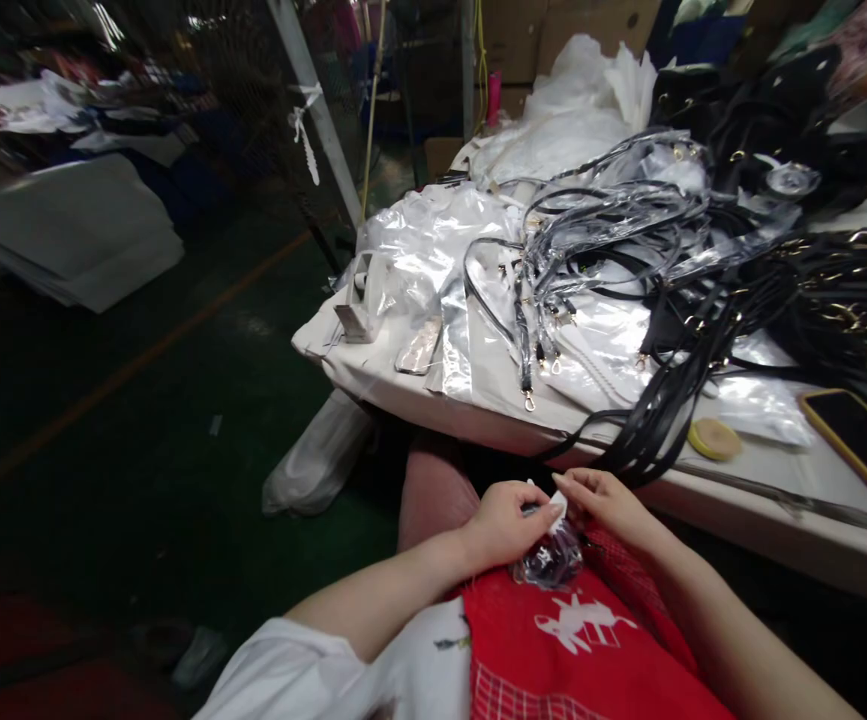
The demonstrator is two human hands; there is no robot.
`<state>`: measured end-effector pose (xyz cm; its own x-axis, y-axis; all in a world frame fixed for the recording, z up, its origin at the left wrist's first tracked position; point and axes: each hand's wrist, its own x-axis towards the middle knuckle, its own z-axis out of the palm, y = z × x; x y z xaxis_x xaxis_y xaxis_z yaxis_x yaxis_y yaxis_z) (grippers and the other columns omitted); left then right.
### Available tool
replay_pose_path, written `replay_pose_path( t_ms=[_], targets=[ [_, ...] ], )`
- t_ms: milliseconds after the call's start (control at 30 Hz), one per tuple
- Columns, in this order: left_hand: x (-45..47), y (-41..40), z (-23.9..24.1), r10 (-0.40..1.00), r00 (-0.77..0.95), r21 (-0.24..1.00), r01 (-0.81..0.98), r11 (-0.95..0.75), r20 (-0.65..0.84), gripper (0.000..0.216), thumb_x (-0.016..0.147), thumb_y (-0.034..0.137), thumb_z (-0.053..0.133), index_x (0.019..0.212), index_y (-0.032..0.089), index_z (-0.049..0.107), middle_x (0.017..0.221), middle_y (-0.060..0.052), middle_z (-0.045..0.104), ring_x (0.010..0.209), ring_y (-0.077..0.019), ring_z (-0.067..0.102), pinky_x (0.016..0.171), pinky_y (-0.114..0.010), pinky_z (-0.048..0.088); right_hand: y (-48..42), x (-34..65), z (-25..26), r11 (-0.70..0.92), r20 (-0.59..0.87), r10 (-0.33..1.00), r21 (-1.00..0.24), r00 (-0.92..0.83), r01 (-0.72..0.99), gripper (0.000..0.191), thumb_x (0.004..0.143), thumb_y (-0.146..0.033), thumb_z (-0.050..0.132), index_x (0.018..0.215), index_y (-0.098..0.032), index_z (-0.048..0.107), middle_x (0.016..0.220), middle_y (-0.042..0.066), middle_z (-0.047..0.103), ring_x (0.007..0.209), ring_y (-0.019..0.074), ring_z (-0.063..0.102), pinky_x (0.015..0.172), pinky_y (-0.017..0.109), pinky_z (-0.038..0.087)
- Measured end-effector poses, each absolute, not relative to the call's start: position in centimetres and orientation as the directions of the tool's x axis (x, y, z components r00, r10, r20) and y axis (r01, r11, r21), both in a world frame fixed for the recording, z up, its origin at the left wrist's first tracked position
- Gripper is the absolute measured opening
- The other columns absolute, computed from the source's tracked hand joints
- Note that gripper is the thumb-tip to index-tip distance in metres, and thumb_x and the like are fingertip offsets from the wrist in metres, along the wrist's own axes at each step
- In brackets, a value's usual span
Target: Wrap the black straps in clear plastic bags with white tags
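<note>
Over my lap, my left hand (508, 522) is closed around a small plastic-wrapped bundle (553, 560) of something dark, which looks like a coiled black strap. A white strip (559, 508) sticks up from the top of the bundle, under my left thumb. My right hand (604, 505) meets it from the other side, thumb and finger pinched at the strip's upper end. Its other fingers are curled and partly hidden. Just beyond, several black straps (647, 430) hang over the table's edge.
The white-covered table (478, 415) carries plastic-wrapped straps with metal clips (529, 400), clear plastic bags (433, 240), a tape dispenser (358, 310), a yellow round tape measure (714, 439) and a phone (864, 440). A white wrapped roll (320, 455) lies on the floor beneath.
</note>
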<state>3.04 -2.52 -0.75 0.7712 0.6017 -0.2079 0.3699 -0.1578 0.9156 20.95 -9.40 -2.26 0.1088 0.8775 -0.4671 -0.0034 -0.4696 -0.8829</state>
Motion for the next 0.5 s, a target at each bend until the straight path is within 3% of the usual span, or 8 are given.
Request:
replay_pose_path(
  t_ms=[200,433,500],
  targets=[
    [3.1,-2.6,-1.4,0.578,0.802,0.956,0.267,-0.122,-0.151,0.036,0.09,0.043,0.055,0.084,0.014,0.076,0.081,-0.006,0.073,0.074,-0.0153,0.063,0.069,-0.023,0.046,-9.7,18.8,-4.4,-0.474,-0.486,0.85,-0.874,0.203,-0.109,0.063,0.066,-0.075,0.065,0.07,-0.013,0.07,0.062,0.007,0.066,0.054,0.0175,0.057,0.053,0.03,0.046],
    [3.1,-2.4,-1.7,0.664,0.743,0.959,0.24,-0.152,-0.08,0.033,0.089,0.043,0.058,0.084,0.016,0.076,0.1,-0.009,0.068,0.092,-0.0178,0.063,0.085,-0.026,0.048,-10.2,19.0,-1.8,-0.397,-0.393,0.839,-0.915,0.377,-0.07,0.044,0.053,-0.054,0.086,0.071,-0.017,0.071,0.071,0.007,0.072,0.069,0.0212,0.063,0.067,0.03,0.05],
    [3.3,-2.2,-1.5,0.627,0.773,0.958,0.246,-0.15,-0.1,0.034,0.091,0.042,0.055,0.087,0.015,0.076,0.096,-0.007,0.071,0.089,-0.0173,0.064,0.081,-0.025,0.048,-10.4,19.4,-1.1,-0.403,-0.395,0.831,-0.913,0.391,-0.067,0.044,0.059,-0.056,0.083,0.075,-0.016,0.072,0.071,0.007,0.071,0.067,0.0219,0.064,0.067,0.032,0.051]
  ],
)
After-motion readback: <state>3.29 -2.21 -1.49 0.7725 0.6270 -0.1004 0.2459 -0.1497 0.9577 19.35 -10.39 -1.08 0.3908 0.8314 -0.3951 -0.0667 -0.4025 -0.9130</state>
